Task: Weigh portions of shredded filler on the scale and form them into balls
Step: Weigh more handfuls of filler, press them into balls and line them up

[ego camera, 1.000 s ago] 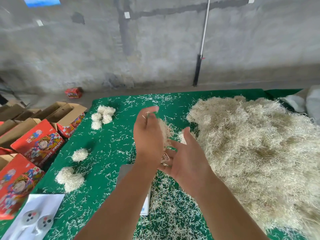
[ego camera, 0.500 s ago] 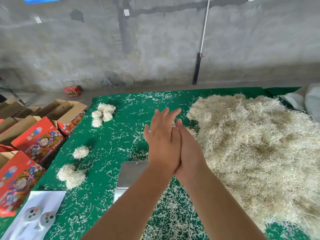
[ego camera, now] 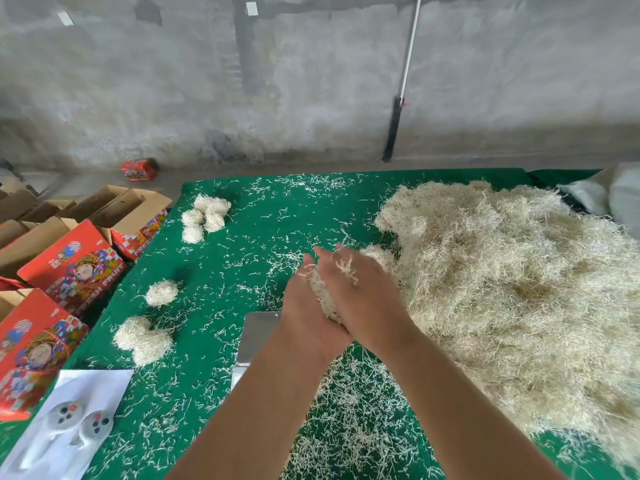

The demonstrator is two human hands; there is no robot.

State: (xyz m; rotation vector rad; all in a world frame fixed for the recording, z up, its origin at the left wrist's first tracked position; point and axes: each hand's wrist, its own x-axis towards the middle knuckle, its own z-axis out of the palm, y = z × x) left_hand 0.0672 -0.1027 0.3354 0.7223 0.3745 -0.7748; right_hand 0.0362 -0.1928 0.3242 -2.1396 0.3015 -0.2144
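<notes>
Both hands meet over the middle of the desk, pressed palm to palm around a wad of filler. The left hand cups it from below and the right hand lies over the top, fingers straight, with pale strands poking out at the fingertips. The scale sits just under the wrists, its pan mostly hidden by the left forearm. The big heap of shredded filler fills the desk from 1 to 5 o'clock, and the finished balls lie in groups at 9 to 11 o'clock.

The likely trouble is loss of material: strands already stick out at the top, and loose rolling would shed more onto the cloth, leaving the ball under its weighed amount. Working this close to the heap, the wad could also snag extra shreds and end up too heavy, or stay too loose to hold its round form.

Half a second ago the palms were flat together and raised with no filler showing between them; now they are lower, slightly parted, and the wad is plainly visible.
</notes>
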